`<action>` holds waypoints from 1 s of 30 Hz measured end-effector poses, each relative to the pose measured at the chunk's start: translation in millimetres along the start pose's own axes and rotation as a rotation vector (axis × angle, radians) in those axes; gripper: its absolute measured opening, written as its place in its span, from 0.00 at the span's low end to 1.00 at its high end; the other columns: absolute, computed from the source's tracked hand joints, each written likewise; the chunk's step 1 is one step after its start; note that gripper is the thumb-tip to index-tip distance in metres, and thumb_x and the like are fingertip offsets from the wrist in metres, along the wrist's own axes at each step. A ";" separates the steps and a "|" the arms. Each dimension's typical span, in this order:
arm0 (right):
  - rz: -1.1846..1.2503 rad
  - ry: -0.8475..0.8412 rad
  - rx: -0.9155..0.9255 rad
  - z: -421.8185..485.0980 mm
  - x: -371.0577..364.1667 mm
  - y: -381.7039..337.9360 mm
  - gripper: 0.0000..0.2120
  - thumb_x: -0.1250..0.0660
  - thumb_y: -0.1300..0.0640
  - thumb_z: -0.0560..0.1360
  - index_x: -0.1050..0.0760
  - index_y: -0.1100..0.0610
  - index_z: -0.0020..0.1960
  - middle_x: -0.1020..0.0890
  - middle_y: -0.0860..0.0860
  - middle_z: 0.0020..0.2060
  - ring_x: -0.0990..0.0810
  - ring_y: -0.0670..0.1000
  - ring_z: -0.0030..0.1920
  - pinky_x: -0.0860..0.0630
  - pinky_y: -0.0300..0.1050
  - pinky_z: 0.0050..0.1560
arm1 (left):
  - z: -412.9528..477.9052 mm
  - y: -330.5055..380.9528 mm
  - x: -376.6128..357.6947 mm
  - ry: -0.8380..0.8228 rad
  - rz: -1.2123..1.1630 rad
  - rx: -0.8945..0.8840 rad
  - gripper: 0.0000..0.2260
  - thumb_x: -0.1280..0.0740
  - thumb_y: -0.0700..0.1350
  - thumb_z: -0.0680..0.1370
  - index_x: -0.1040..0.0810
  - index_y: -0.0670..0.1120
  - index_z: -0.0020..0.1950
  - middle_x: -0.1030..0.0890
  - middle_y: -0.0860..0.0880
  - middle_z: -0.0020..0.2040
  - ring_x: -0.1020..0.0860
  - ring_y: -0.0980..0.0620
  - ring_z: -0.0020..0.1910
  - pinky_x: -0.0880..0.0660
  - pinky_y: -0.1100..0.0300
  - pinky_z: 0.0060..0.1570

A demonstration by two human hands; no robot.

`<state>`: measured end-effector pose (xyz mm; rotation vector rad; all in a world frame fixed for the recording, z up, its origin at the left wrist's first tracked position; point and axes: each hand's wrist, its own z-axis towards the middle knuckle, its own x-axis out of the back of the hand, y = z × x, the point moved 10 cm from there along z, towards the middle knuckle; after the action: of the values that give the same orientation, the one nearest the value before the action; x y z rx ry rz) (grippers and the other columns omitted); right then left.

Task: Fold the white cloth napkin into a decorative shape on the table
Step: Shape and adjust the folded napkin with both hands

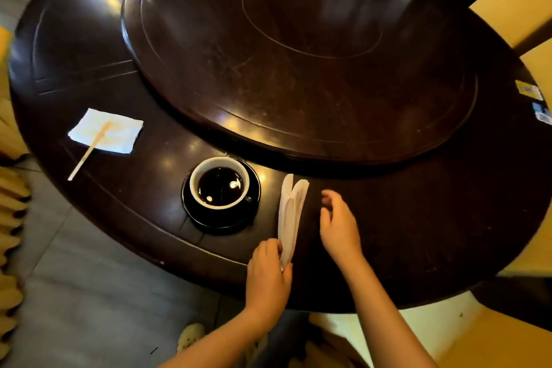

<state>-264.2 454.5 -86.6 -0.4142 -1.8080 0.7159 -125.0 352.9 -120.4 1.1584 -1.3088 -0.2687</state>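
The white cloth napkin (290, 213) is folded into a long narrow strip with two rounded tips at its far end. It lies on the dark round table (418, 218), right of the cup. My left hand (268, 275) pinches the napkin's near end between thumb and fingers at the table's front edge. My right hand (339, 224) hovers just right of the strip, fingers spread and curled, holding nothing and not touching the cloth.
A white cup of dark liquid (219, 182) on a black saucer (197, 215) stands just left of the napkin. A flat white paper napkin (119, 134) with a wooden stick (88, 152) lies at the left. A raised turntable (298, 69) fills the table's middle. Small packets (528, 91) sit at the right rim.
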 end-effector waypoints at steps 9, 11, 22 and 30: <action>-0.348 -0.361 0.321 59.9 -36.3 -30.9 0.21 0.41 0.67 0.67 0.31 0.44 0.52 0.24 0.52 0.50 0.28 0.57 0.54 0.29 0.52 0.54 | -2.1 3.8 0.7 0.050 0.034 -0.076 0.08 0.33 0.37 0.70 0.30 0.45 0.45 0.29 0.49 0.43 0.28 0.48 0.44 0.30 0.55 0.43; -0.490 -0.382 0.430 60.1 -44.2 -36.2 0.17 0.40 0.66 0.69 0.29 0.49 0.52 0.25 0.51 0.51 0.30 0.56 0.54 0.34 0.49 0.50 | -2.8 -0.8 1.2 0.063 0.008 -0.028 0.09 0.33 0.38 0.71 0.32 0.47 0.44 0.31 0.51 0.43 0.29 0.49 0.45 0.32 0.58 0.43; -0.937 -0.389 0.362 81.7 -11.8 -17.9 0.12 0.40 0.59 0.74 0.26 0.53 0.57 0.26 0.55 0.57 0.33 0.59 0.60 0.34 0.52 0.57 | -6.0 -1.6 -0.9 0.057 0.213 -0.020 0.07 0.34 0.45 0.71 0.30 0.47 0.44 0.25 0.48 0.43 0.26 0.47 0.43 0.31 0.55 0.41; -0.395 -0.508 0.037 86.8 -49.7 -56.6 0.26 0.42 0.41 0.75 0.26 0.61 0.32 0.27 0.52 0.29 0.26 0.54 0.35 0.30 0.47 0.39 | -8.3 -6.0 0.3 0.045 0.292 0.005 0.08 0.37 0.50 0.74 0.30 0.48 0.48 0.23 0.50 0.46 0.26 0.49 0.48 0.35 0.58 0.44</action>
<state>-324.8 358.6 -105.2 0.1715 -2.2571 0.6045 -115.3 354.2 -123.4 0.9573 -1.4184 -0.0253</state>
